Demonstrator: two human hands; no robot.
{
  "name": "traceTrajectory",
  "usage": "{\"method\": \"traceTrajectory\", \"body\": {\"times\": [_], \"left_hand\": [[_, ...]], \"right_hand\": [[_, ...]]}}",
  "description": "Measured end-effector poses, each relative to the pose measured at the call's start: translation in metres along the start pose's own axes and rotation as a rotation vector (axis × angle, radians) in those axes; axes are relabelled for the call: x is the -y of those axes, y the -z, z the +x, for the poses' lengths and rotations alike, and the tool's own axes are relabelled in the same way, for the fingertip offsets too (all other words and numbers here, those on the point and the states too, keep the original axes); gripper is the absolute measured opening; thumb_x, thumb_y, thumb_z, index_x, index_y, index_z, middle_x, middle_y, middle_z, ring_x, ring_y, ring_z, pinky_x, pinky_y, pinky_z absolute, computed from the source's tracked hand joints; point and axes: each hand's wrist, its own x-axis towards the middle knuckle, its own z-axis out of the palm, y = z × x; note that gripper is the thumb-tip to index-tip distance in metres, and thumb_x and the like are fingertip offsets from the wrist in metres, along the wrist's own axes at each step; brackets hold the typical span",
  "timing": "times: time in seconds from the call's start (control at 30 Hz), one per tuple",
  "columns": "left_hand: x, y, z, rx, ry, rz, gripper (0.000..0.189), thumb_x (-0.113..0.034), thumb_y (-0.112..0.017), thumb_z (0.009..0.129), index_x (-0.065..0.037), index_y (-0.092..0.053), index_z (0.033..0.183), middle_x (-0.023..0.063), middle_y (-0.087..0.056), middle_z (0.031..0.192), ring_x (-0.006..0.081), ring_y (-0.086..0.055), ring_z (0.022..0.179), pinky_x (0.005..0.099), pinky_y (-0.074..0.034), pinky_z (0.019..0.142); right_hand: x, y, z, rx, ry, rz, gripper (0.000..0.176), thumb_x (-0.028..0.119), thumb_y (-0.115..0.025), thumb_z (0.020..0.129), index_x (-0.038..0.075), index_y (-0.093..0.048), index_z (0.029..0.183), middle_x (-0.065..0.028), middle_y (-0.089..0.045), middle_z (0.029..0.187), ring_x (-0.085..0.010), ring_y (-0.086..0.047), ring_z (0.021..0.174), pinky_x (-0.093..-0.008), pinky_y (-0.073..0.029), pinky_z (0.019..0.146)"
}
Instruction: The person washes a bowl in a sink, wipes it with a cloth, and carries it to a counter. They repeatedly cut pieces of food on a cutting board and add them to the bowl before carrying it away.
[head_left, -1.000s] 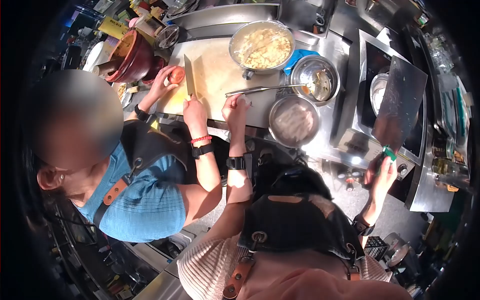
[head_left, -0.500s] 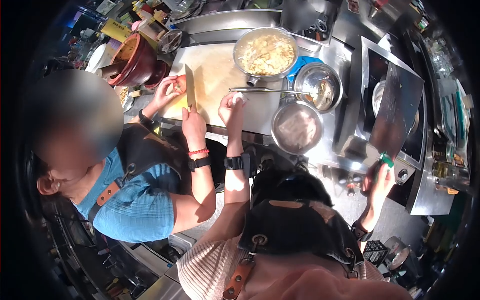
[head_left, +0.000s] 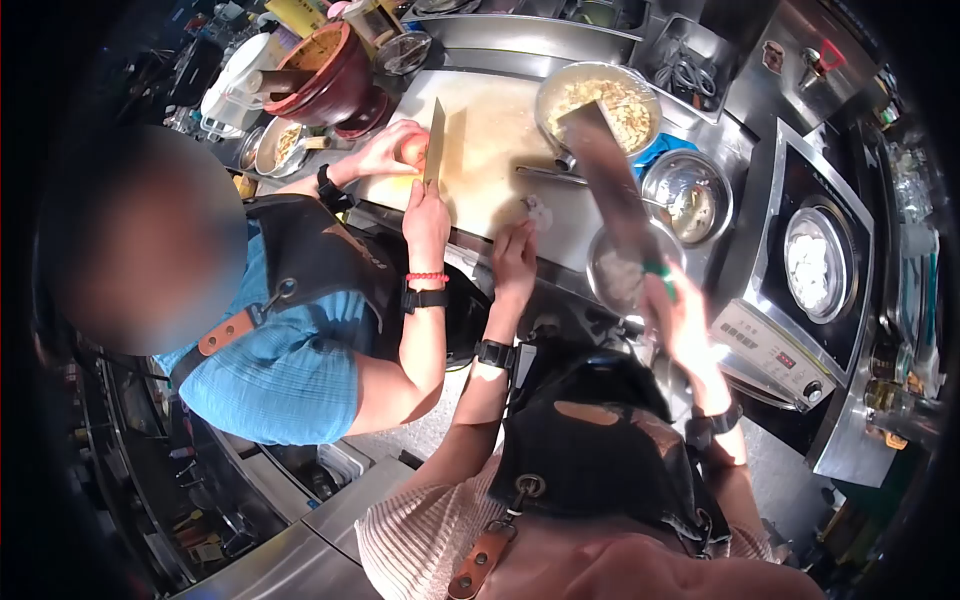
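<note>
My right hand, smeared a little by motion, is wrapped round the green handle of a cleaver. Its broad blade slants up and left above the bowls, with the tip over the pot of chopped yellow-white food. My left hand is at the front edge of the white cutting board, its bent fingers together on a small white piece of food. Beneath the cleaver, a metal bowl of pale, pinkish-white pieces is partly hidden.
To my left, a co-worker in a blue shirt holds a tomato and a knife on the same board. A steel bowl stands right of it, then a hob with a dish of white pieces. A red mortar stands back left.
My right hand has swung the cleaver left, from over the hob to above the bowls. My left hand has lowered the white piece to the board. The view has shifted.
</note>
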Motion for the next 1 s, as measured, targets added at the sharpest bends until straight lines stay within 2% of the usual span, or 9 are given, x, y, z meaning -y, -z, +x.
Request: {"method": "traceTrajectory", "body": {"times": [0.1,0.2,0.3,0.33,0.43,0.53,0.6,0.73,1.0], "left_hand": [[0.014,0.005,0.014,-0.019,-0.13,0.097,0.02,0.002,-0.062,0.083,-0.004,-0.068,0.101,0.0128,-0.066,0.103,0.0306,-0.063,0.098,0.0377,-0.051,0.082],[0.014,0.013,0.027,0.061,-0.238,0.17,0.035,0.011,-0.056,0.074,-0.006,-0.068,0.102,0.0095,-0.067,0.105,0.0321,-0.057,0.11,0.0413,-0.044,0.096],[0.006,0.019,0.035,0.156,-0.308,0.19,0.042,0.012,-0.053,0.07,-0.008,-0.068,0.104,0.0077,-0.066,0.109,0.0324,-0.052,0.118,0.0435,-0.038,0.103],[0.007,0.019,0.035,0.188,-0.322,0.185,0.043,0.012,-0.052,0.07,-0.008,-0.068,0.104,0.0072,-0.066,0.111,0.0325,-0.05,0.12,0.0441,-0.037,0.105],[0.012,0.016,0.038,0.222,-0.33,0.209,0.04,0.009,-0.052,0.072,-0.008,-0.068,0.105,0.0072,-0.064,0.115,0.0318,-0.051,0.12,0.044,-0.038,0.104],[0.014,0.014,0.037,0.217,-0.319,0.187,0.034,0.006,-0.053,0.074,-0.005,-0.068,0.102,0.0088,-0.063,0.115,0.0321,-0.051,0.119,0.0432,-0.04,0.102],[0.012,0.011,0.038,0.208,-0.317,0.172,0.03,0.005,-0.054,0.076,-0.004,-0.067,0.101,0.01,-0.063,0.114,0.0323,-0.051,0.119,0.0426,-0.04,0.102],[0.016,0.004,0.032,0.202,-0.268,0.17,0.024,-0.002,-0.055,0.081,-0.003,-0.066,0.103,0.0111,-0.062,0.114,0.0312,-0.05,0.12,0.0423,-0.04,0.103],[0.03,0.002,0.028,0.2,-0.255,0.131,0.026,0.001,-0.054,0.08,0.002,-0.065,0.104,0.0147,-0.062,0.115,0.033,-0.053,0.117,0.041,-0.044,0.099]], "right_hand": [[0.002,-0.025,0.024,0.136,-0.109,-0.103,0.023,0.018,-0.052,0.098,0.0,-0.054,0.112,-0.0067,-0.058,0.07,-0.0161,-0.055,0.05,-0.0282,-0.044,0.049],[-0.009,-0.049,0.035,0.113,0.093,-0.411,0.027,0.017,-0.05,0.098,-0.001,-0.05,0.118,-0.02,-0.063,0.082,-0.038,-0.063,0.071,-0.0396,-0.05,0.065],[-0.015,-0.065,0.033,0.079,0.226,-0.375,0.032,0.016,-0.048,0.097,0.0,-0.045,0.125,-0.0292,-0.061,0.097,-0.0498,-0.057,0.094,-0.0476,-0.046,0.08],[-0.016,-0.067,0.033,0.093,0.265,-0.443,0.036,0.015,-0.045,0.098,0.003,-0.041,0.132,-0.03,-0.06,0.1,-0.0476,-0.058,0.096,-0.048,-0.046,0.082],[-0.024,-0.07,0.03,0.065,0.312,-0.504,0.04,0.014,-0.044,0.098,0.005,-0.038,0.136,-0.0322,-0.059,0.099,-0.0487,-0.058,0.094,-0.0494,-0.046,0.08],[-0.018,-0.068,0.025,0.143,0.156,-0.484,0.044,0.012,-0.044,0.098,0.007,-0.035,0.14,-0.0344,-0.057,0.1,-0.0496,-0.057,0.093,-0.0509,-0.045,0.079],[-0.018,-0.069,0.024,0.154,0.139,-0.479,0.044,0.012,-0.044,0.098,0.007,-0.035,0.141,-0.0351,-0.057,0.1,-0.0497,-0.057,0.091,-0.0514,-0.045,0.077],[-0.027,-0.07,0.021,0.122,0.262,-0.499,0.044,0.011,-0.044,0.098,0.008,-0.035,0.141,-0.0347,-0.056,0.101,-0.0489,-0.058,0.086,-0.0511,-0.045,0.076],[-0.03,-0.066,0.009,0.155,0.206,-0.664,0.045,0.015,-0.043,0.099,0.011,-0.034,0.143,-0.0335,-0.054,0.107,-0.0488,-0.057,0.095,-0.0512,-0.046,0.082]]}}
